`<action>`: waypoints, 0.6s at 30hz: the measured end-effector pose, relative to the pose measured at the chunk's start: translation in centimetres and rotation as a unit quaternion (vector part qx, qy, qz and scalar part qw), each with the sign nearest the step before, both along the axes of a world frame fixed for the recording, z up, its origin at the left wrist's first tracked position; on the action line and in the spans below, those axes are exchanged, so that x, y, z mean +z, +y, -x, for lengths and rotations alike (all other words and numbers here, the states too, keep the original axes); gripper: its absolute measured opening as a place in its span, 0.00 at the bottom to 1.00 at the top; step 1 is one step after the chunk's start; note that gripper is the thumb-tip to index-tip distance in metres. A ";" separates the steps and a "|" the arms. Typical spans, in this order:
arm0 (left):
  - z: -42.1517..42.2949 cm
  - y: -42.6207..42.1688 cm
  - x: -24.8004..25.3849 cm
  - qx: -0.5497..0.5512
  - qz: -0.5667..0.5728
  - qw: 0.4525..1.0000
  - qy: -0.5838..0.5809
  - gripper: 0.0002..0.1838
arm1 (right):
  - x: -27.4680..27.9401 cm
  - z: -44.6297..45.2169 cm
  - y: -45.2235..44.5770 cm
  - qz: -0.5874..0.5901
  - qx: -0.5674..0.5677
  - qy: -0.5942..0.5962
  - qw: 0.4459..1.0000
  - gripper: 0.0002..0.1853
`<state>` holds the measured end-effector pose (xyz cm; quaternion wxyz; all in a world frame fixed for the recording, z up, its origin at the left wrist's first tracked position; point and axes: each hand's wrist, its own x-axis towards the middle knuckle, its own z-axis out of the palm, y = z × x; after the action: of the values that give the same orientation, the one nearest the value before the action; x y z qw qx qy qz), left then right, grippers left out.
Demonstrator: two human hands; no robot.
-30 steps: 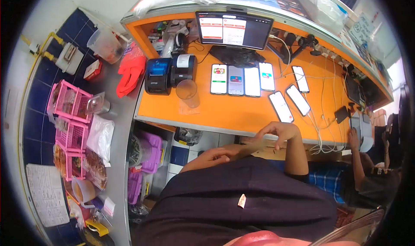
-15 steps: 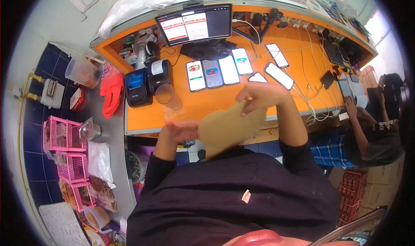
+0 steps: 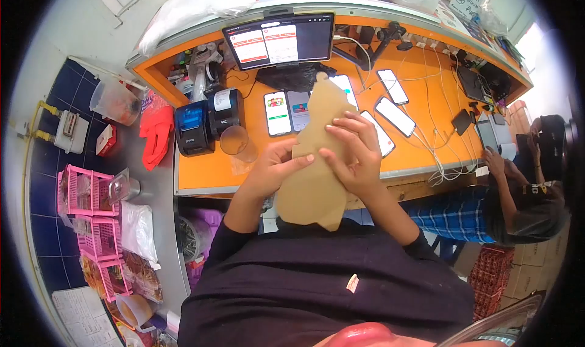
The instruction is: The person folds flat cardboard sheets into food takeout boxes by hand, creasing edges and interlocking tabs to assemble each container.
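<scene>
A flat brown piece of kraft paper or thin card, with an uneven outline and a pointed lower corner, is held up in front of my body. My left hand grips its left edge, thumb lying on the near face. On the right side, my right hand pinches it with the thumb on the face and the fingers bent over it. The card's upper end covers part of the row of phones. Behind my left hand, a clear plastic cup stands on the orange counter.
Several phones lie on the counter below a tablet. Two small printers stand at the left. White cables trail at the right, near another person's hand. Pink baskets line the left side.
The brown card has swung from slanting toward the right to nearly upright. My left hand has closed on its edge, and my right hand has moved lower on it.
</scene>
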<state>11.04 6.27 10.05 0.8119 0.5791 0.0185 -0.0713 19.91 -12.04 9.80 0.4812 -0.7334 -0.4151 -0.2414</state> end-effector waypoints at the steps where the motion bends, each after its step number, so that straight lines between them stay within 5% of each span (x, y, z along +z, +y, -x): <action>1: -0.1 -0.1 0.5 0.014 -0.031 0.999 -0.036 0.16 | 0.2 -0.1 0.0 0.007 0.021 -0.017 1.000 0.17; 8: -1.4 -2.2 2.8 0.021 -0.164 0.971 -0.172 0.14 | 1.1 -1.0 -1.7 0.001 0.010 -0.070 0.998 0.22; 11: -2.6 -3.7 2.9 0.018 -0.378 0.893 -0.245 0.12 | 1.4 -1.0 -3.6 -0.002 -0.021 -0.076 0.997 0.22; 18: -5.1 -6.6 5.0 -0.020 -0.487 0.803 -0.343 0.08 | 0.7 -1.8 -7.8 -0.004 -0.024 -0.058 0.998 0.18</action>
<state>16.16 -0.30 15.10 0.3746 0.8853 -0.2407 0.1340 21.71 -19.81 10.52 0.4532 -0.7262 -0.4233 -0.2968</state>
